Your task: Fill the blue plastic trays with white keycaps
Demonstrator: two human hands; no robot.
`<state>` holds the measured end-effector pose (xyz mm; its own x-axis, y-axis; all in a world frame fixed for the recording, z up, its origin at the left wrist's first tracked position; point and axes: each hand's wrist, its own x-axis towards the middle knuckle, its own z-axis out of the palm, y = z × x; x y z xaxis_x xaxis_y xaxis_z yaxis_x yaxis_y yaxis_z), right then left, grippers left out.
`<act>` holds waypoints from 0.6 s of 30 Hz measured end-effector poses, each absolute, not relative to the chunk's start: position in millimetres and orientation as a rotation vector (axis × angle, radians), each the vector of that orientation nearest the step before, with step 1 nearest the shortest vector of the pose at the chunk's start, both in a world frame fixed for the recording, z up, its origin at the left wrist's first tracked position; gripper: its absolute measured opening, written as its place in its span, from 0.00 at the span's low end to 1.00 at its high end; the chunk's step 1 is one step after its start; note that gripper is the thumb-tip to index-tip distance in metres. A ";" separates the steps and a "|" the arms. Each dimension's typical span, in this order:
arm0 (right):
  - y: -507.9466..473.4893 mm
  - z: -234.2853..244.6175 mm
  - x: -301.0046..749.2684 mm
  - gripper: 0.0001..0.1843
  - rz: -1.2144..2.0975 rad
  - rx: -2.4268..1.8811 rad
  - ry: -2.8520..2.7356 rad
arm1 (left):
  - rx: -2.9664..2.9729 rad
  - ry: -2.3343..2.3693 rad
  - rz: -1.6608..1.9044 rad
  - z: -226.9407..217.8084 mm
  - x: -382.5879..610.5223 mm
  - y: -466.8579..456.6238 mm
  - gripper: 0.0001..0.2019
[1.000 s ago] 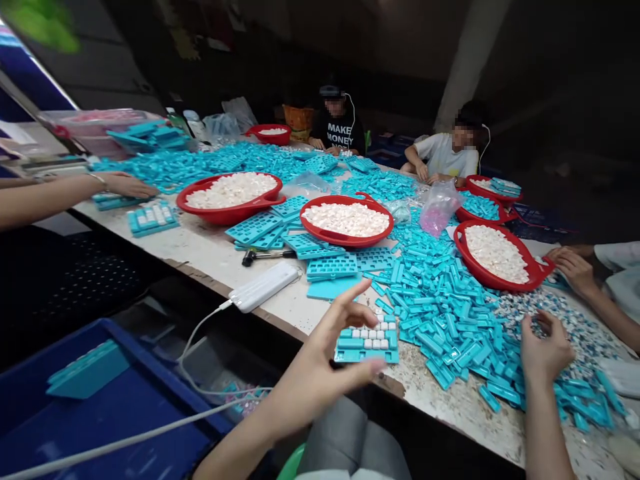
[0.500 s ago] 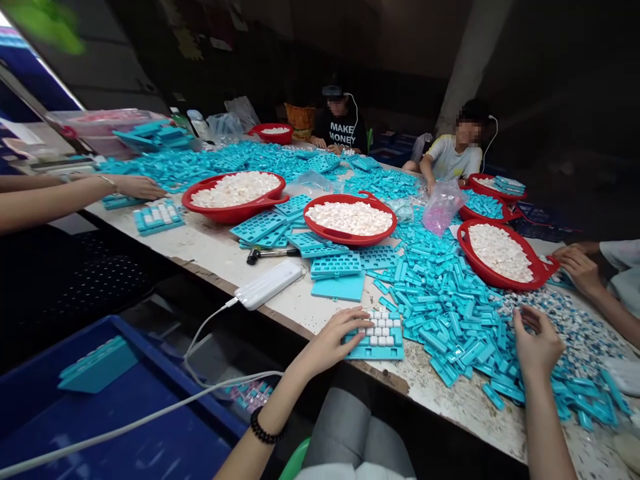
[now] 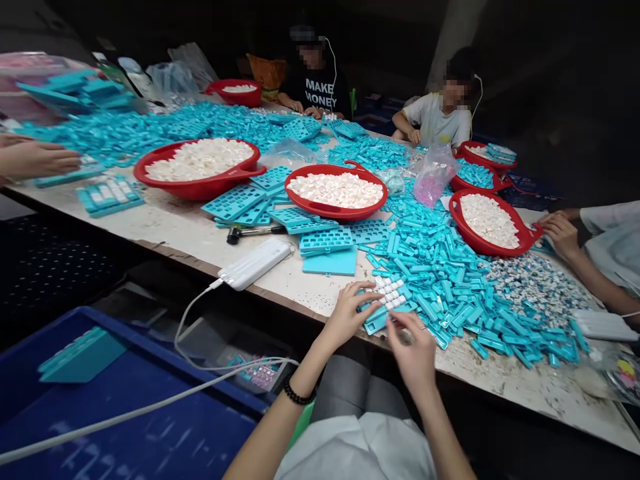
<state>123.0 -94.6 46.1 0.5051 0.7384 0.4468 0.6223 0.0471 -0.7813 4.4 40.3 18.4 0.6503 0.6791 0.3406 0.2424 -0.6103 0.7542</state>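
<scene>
Right now we have both hands over one teal board (image 3: 376, 324), which sits near the table's front edge, just below and right of the frame's center. Our left hand (image 3: 345, 312) lies along its left side, thumb and fingers parted, fingertips on or just above the white caps (image 3: 393, 298). Our right hand (image 3: 415, 350) is at the lower edge, thumb and forefinger close together; blur hides whether they pinch a piece, so we cannot tell. We judge the step in hand to be fitting or pressing parts along that lower strip, since white caps already fill the middle rows. As we see it, the next move calls for a steady left hand and a small, square push from the right, without knocking the neighboring caps. Loose teal pieces (image 3: 453, 297) heap just beside the board, toward the right of the frame.
</scene>
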 end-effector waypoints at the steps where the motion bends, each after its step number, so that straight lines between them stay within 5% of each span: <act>1: -93.5 39.5 109.6 0.10 0.188 -1.652 -1.175 | 2.164 0.694 0.827 18.4 3.3 41.1 0.10; 18: -99.4 12.2 80.1 0.10 0.129 -1.830 -1.121 | 2.054 0.694 0.897 18.7 1.0 38.6 0.10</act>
